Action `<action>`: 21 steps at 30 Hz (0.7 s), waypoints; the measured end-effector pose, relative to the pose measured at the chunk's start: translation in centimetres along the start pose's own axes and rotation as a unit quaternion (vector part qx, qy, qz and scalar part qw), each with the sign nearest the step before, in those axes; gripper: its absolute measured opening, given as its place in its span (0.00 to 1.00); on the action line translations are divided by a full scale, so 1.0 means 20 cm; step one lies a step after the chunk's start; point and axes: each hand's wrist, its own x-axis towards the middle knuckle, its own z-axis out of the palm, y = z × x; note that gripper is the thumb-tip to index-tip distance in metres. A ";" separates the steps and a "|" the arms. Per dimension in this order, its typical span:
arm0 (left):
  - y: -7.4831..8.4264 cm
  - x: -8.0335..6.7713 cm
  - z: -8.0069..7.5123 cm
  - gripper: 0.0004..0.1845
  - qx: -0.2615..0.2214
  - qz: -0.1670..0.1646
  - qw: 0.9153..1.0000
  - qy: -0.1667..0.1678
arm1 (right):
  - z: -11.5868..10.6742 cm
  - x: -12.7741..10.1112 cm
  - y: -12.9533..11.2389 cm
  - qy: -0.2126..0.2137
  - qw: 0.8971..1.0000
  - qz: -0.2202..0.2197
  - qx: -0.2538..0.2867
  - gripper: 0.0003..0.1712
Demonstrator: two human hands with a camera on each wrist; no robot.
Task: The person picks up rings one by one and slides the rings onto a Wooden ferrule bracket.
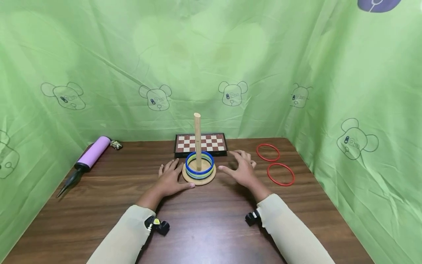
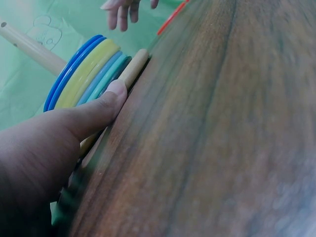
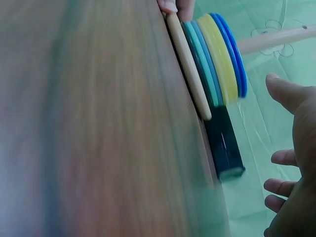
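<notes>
A ring toss stand, a round wooden base [image 1: 199, 182] with an upright wooden peg [image 1: 197, 135], stands in the middle of the table. Stacked around its peg are several rings [image 3: 222, 59] in blue, yellow and teal, with a dark one lowest. My left hand [image 1: 169, 180] holds the base at its left side, thumb [image 2: 114, 96] along the front edge and fingers spread behind. To the right of the stand, my right hand [image 1: 243, 170] hovers with its fingers apart and nothing in them. Two red rings [image 1: 280, 174] lie flat beyond that hand.
Behind the stand lies a checkered game board [image 1: 214, 143] with a dark frame. A purple hand pump [image 1: 93, 152] with a black nozzle rests at the far left, beside a small crumpled patterned item [image 1: 116, 145]. Green printed cloth [image 1: 197, 55] encloses the table [image 1: 204, 234].
</notes>
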 end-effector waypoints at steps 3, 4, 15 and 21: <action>0.00 0.01 0.01 0.64 -0.003 0.000 1.000 0.001 | -0.06 -0.03 0.05 0.002 1.000 0.006 -0.003 0.52; 0.00 0.01 0.01 0.63 -0.003 0.000 1.000 0.002 | -0.08 -0.04 0.06 0.003 1.000 0.009 -0.007 0.53; 0.00 0.00 0.00 0.64 0.002 0.000 1.000 -0.003 | -0.21 -0.16 0.21 0.010 1.000 0.022 -0.006 0.53; 0.01 0.01 0.00 0.63 0.003 0.000 1.000 -0.002 | -0.30 -0.21 0.29 0.010 0.999 0.028 -0.010 0.54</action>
